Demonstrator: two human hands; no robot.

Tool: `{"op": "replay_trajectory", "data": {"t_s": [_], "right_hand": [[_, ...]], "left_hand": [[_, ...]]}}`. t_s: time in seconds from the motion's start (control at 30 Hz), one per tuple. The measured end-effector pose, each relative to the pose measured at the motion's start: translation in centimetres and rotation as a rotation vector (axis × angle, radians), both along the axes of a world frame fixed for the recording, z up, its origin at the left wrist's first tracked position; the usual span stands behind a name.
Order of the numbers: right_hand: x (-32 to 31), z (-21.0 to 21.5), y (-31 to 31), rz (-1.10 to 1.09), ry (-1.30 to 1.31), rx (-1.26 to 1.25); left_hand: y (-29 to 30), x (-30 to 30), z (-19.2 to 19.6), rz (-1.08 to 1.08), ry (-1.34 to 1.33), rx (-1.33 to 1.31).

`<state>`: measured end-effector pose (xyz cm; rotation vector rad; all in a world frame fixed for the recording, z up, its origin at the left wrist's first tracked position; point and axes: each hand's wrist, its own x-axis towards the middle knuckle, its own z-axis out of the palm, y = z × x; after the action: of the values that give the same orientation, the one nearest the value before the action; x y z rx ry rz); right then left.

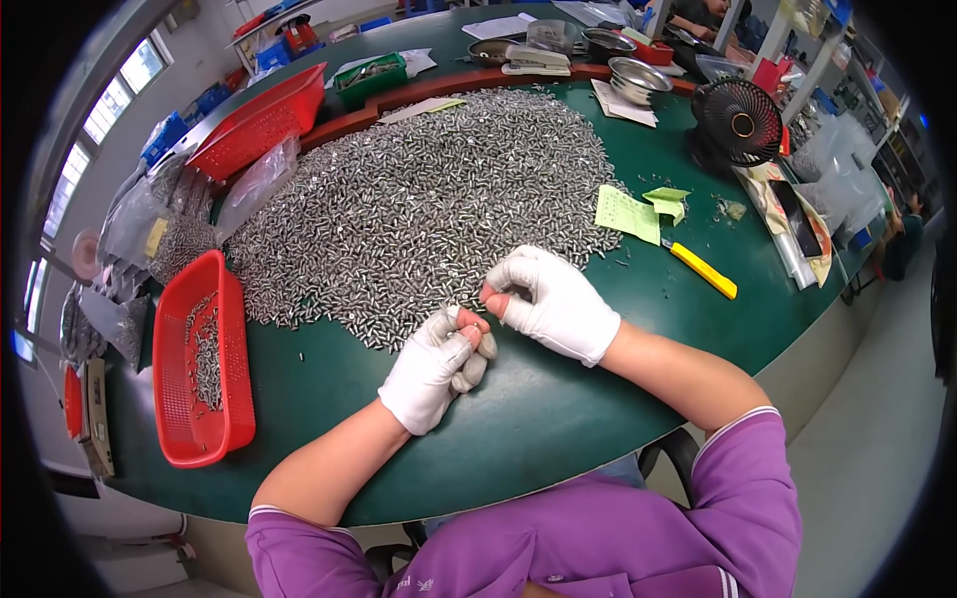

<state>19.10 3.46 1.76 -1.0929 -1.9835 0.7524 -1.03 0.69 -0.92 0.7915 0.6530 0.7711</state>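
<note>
Both my hands wear white gloves with bare thumb and finger tips. My left hand (435, 367) is closed in a pinch just off the near edge of a big heap of small metal pins (429, 199). What sits between its fingertips is too small to make out. Close on its right, my right hand (554, 304) also pinches thumb against finger, over the heap's near edge. Anything inside that pinch is hidden. A red plastic basket (239, 399), with some of the same metal pieces in it, stands to the left of my hands.
A yellow utility knife (703, 269) lies right of the heap by a green paper slip (628, 212). Farther right are a black fan (740, 122) and a phone (795, 217). Bags of parts (169, 224) and another red basket (264, 120) crowd the left; metal bowls (640, 76) stand behind.
</note>
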Motion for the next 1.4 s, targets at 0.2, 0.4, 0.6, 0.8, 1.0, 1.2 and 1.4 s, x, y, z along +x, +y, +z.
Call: {"op": "replay_trajectory", "data": {"t_s": [0.2,0.4,0.6,0.8,1.0,1.2,1.4], "right_hand": [[1.4,-0.5,1.3,-0.131,-0.314,0.327],[0.4,-0.9,0.9,-0.120,-0.537,0.286],[0.2,-0.1,0.5,-0.065,-0.431,0.303],[0.0,0.4,-0.1,0.141,-0.208,0.321],[1.3,0.6,0.9,-0.071,-0.326,0.379],[2.5,-0.1,1.9,-0.196,-0.521,0.374],[1.8,0.5,1.2,-0.044,-0.583,0.238]], "left_hand": [[0.1,-0.1,0.3,0.000,-0.007,-0.026],[0.1,-0.1,0.6,0.032,-0.018,-0.032],[0.3,-0.3,-0.3,0.019,-0.070,-0.064],[0.2,-0.1,0.5,-0.056,0.006,-0.057],[0.3,-0.1,0.3,-0.029,-0.036,-0.065],[0.3,-0.3,0.5,-0.003,-0.014,-0.055],[0.3,-0.2,0.6,-0.006,-0.029,-0.043]]}}
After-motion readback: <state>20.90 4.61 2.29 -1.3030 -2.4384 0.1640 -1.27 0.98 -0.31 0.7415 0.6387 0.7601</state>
